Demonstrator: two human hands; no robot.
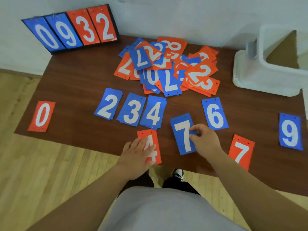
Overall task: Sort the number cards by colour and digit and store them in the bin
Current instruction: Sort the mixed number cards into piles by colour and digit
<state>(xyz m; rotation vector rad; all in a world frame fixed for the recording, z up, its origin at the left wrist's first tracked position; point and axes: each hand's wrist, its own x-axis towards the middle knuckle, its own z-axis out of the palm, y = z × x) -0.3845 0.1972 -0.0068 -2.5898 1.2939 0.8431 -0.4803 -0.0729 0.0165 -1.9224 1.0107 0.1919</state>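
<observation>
My right hand (204, 138) pinches a blue 7 card (182, 132) at its right edge, low over the brown table (75, 84). My left hand (136, 151) rests flat, fingers straight, on a red 4 card (154, 154) near the front edge. Blue 2 (108, 104), blue 3 (131, 111), blue 4 (153, 112), blue 6 (215, 114) and blue 9 (290, 131) lie in a row. A red 0 (41, 116) lies far left, a red 7 (241, 151) at the front right. A mixed pile of red and blue cards (168, 67) covers the table's back middle.
A white plastic bin (266, 75) stands at the table's right back corner. A flip scoreboard (70, 29) showing 0 9 3 2 leans against the wall at the back left. Wooden floor surrounds the table.
</observation>
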